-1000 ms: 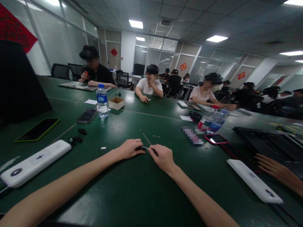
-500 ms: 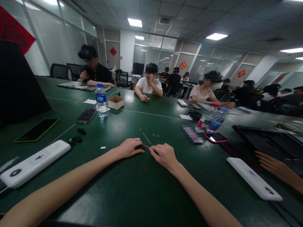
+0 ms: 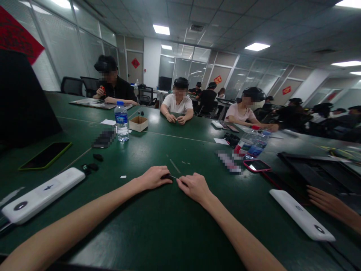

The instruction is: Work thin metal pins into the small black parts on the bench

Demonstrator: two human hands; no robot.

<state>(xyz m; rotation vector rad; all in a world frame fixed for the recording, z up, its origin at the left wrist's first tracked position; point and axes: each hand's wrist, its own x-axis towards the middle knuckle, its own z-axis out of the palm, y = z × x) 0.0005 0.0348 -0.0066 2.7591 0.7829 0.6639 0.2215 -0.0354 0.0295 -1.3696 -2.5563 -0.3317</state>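
Observation:
My left hand (image 3: 153,177) rests on the green table (image 3: 158,226), fingers curled round a small black part (image 3: 167,175). My right hand (image 3: 194,187) lies just to its right, pinched on a thin dark tool (image 3: 180,180) whose tip meets the black part. The two hands nearly touch. A thin pale strip (image 3: 175,165) and tiny bits lie on the table just beyond them.
A white power bank (image 3: 42,194) and small black parts (image 3: 91,166) lie at left, a green-edged phone (image 3: 45,154) beyond. A water bottle (image 3: 122,121) and cardboard box (image 3: 138,123) stand farther back. At right are another white power bank (image 3: 301,219), a red phone (image 3: 257,165) and a neighbour's hand (image 3: 327,201). Several people sit opposite.
My hands stay almost in place, the right shifting slightly. The person in white opposite has lowered a hand onto the table.

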